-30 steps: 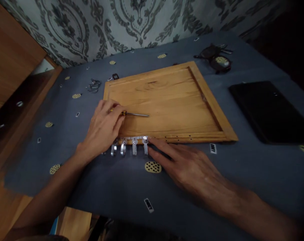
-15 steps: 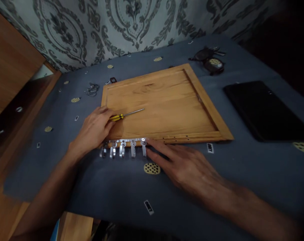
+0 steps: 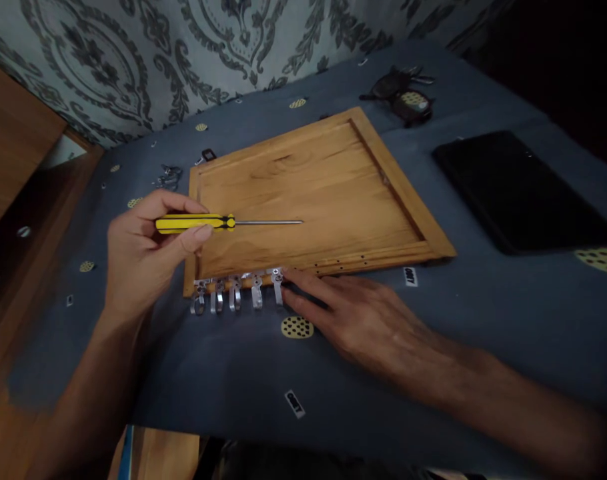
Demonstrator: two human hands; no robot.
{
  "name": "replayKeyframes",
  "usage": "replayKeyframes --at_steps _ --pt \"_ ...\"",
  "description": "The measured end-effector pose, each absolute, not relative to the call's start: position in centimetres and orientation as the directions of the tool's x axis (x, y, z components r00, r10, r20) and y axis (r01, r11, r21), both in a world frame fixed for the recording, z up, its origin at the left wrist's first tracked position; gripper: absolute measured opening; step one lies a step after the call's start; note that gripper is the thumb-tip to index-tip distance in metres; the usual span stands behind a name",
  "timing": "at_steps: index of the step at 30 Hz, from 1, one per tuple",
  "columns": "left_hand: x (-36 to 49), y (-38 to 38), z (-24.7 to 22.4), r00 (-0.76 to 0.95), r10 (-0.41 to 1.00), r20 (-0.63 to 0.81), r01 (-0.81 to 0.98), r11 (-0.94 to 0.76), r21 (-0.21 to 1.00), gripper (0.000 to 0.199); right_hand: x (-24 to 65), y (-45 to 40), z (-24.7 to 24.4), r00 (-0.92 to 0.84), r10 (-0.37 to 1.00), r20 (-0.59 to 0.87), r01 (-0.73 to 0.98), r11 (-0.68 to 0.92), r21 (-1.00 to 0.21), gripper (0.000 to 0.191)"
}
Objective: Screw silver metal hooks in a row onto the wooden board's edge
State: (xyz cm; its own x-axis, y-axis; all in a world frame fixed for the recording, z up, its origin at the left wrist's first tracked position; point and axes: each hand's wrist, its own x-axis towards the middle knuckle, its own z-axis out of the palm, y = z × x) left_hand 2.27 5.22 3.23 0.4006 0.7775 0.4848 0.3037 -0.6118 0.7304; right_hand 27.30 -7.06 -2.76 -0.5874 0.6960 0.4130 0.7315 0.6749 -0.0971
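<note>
My left hand [image 3: 138, 250] is closed around the yellow and black handle of a screwdriver [image 3: 268, 222], which it holds above a framed wooden board [image 3: 283, 200]. The metal shaft points right. Along the board's near edge lies a silver hook rail [image 3: 235, 293] with several curved hooks hanging over the side. A screw head shows at the rail's right end. There, my right hand [image 3: 363, 320] has its fingertips pressed against the last hook, steadying it. Small dark holes run along the near frame to the right of that hand.
The board lies on a blue patterned cloth [image 3: 223, 387]. Sunglasses [image 3: 403, 97] sit at the back right, and a black tablet-like slab [image 3: 523, 190] lies at the right. Small metal pieces [image 3: 168, 177] are behind my left hand. A patterned curtain [image 3: 223, 47] hangs at the back.
My left hand has lifted the screwdriver off the board and turned it nearly level. My right hand stays at the rail's end. The whole view has shifted slightly.
</note>
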Motion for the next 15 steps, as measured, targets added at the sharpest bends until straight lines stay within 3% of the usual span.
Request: replayKeyframes --at_steps 3,7,10,15 --pt "3.0 4.4 3.8 0.357 0.776 0.52 0.091 -0.583 0.807 0.023 27.3 -7.1 -3.0 -0.586 0.691 0.423 0.732 0.675 -0.089 0.045" --pt "4.0 3.3 4.5 0.363 0.784 0.503 -0.026 -0.531 0.847 0.022 27.4 -7.1 -2.9 -0.594 0.688 0.417 0.731 0.678 -0.076 0.048" --pt "4.5 2.6 4.3 0.338 0.81 0.479 -0.046 -0.494 0.868 0.018 27.4 -7.0 -2.7 -0.599 0.692 0.403 0.734 0.676 -0.071 0.049" --pt "5.3 1.5 3.5 0.287 0.785 0.549 0.041 -0.582 0.812 0.016 27.4 -7.0 -2.5 -0.598 0.687 0.412 0.727 0.682 -0.082 0.048"
